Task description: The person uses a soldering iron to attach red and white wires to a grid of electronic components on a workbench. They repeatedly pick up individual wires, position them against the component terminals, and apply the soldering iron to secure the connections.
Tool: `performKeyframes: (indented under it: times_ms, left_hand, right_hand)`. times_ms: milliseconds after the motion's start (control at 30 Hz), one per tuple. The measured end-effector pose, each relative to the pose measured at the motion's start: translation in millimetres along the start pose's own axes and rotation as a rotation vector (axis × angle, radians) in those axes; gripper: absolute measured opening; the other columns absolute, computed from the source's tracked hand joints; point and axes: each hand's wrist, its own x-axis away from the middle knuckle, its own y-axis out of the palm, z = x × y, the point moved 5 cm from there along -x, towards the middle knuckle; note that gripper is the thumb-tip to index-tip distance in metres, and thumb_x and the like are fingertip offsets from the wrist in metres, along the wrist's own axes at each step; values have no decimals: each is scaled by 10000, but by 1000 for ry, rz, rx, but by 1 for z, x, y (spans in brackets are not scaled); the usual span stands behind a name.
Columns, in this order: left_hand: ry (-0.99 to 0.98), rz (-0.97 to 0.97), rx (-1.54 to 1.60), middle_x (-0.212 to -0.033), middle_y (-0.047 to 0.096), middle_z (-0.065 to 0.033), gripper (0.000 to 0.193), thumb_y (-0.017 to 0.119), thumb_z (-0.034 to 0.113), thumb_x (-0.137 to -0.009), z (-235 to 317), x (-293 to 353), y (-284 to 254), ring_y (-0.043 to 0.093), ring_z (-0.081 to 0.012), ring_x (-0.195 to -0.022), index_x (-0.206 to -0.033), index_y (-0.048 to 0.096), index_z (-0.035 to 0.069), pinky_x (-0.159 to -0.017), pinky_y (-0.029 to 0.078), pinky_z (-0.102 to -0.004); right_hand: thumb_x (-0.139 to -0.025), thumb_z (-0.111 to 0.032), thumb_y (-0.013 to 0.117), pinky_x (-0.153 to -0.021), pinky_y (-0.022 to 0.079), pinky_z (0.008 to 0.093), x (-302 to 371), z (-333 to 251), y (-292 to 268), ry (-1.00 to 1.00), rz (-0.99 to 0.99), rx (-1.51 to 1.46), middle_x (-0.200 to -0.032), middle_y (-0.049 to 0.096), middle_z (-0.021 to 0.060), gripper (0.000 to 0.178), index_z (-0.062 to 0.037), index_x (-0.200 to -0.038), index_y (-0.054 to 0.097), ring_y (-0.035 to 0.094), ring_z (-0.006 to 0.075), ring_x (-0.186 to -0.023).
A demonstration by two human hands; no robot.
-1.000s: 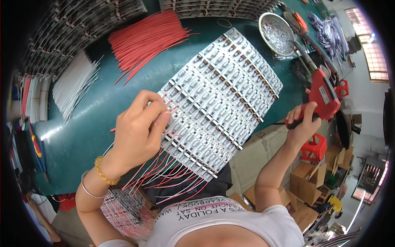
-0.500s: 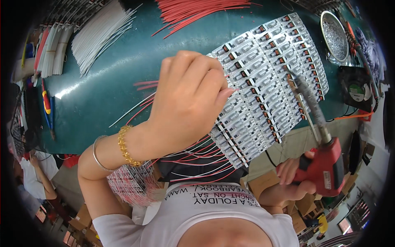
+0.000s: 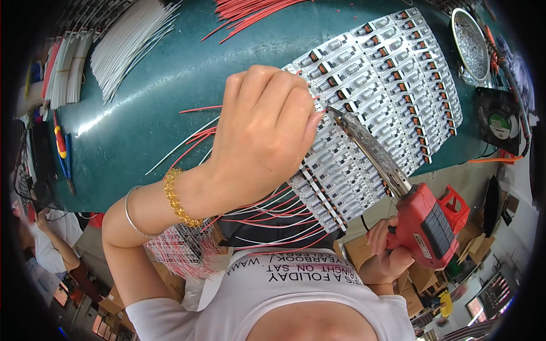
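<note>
A large panel of grey metal circuit boards (image 3: 372,108), set with rows of small parts, lies tilted on the green table. Over its left edge my left hand (image 3: 263,125) is closed in a pinch, and a short red wire end (image 3: 325,111) shows at the fingertips. My right hand (image 3: 388,250) grips a red soldering gun (image 3: 424,227) from below. The gun's dark tip (image 3: 335,115) points up and left, right beside the pinched fingers; whether it touches the wire I cannot tell. Red and white wires (image 3: 278,219) run from the panel's left edge; my left hand hides part of them.
Bundles of white wires (image 3: 133,42) and red wires (image 3: 244,12) lie at the back. A round metal dish (image 3: 471,45) and a black fan (image 3: 499,120) are at the right, a screwdriver (image 3: 60,142) at far left. Wired boards (image 3: 182,247) hang below the table edge. A person (image 3: 54,238) sits at left.
My right hand has brought the soldering gun leftward, its tip moving from over the panel's middle to my left fingertips. My left hand stays almost in place, still pinched.
</note>
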Motion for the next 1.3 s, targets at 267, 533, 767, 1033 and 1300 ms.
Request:
performKeyframes:
  times_ms: [267, 533, 767, 1033, 1300]
  left_hand:
    - [4, -4, -18, -888, 588, -76, 200, 697, 2, -679, 2, -1, 1, 513, -264, -843, -775, 528, 50, -721, 362, -369]
    - [3, -3, -34, -868, 586, -74, 186, 702, 6, -676, 3, -2, -1, 517, -264, -831, -754, 539, 49, -721, 366, -372]
    - [130, 100, -342, -842, 585, -64, 180, 725, 88, -703, 7, -36, -22, 524, -263, -797, -816, 586, 64, -742, 366, -375]
    - [145, -52, -705, -790, 636, -101, 121, 653, 165, -784, -59, -119, 28, 574, -278, -802, -766, 606, 55, -753, 393, -394]
    - [63, 80, -395, -716, 629, -85, 121, 626, 141, -845, -52, -109, -3, 579, -234, -651, -789, 604, 36, -698, 427, -352]
  right_hand:
    - [-716, -724, 569, -453, 375, 245, 6, -2, 0, 19, -5, -53, -477, 429, -29, 944, 64, -1215, 422, 415, 104, -398]
    - [-808, -666, 529, -453, 384, 251, 6, 22, -15, -157, -75, -1, -475, 423, -23, 882, 70, -1271, 380, 412, 102, -389]
    - [-859, -617, 500, -425, 373, 235, -14, -10, 4, -190, -17, -341, -484, 417, -21, 800, 72, -1245, 375, 406, 96, -383]
    - [-922, -503, 480, -402, 363, 243, -13, -7, -6, -286, -18, -433, -493, 418, -7, 694, 100, -1247, 369, 395, 99, -364]
    - [-929, -483, 480, -389, 353, 250, -15, -4, -8, -245, -7, -483, -488, 401, -9, 680, 107, -1246, 359, 390, 102, -358]
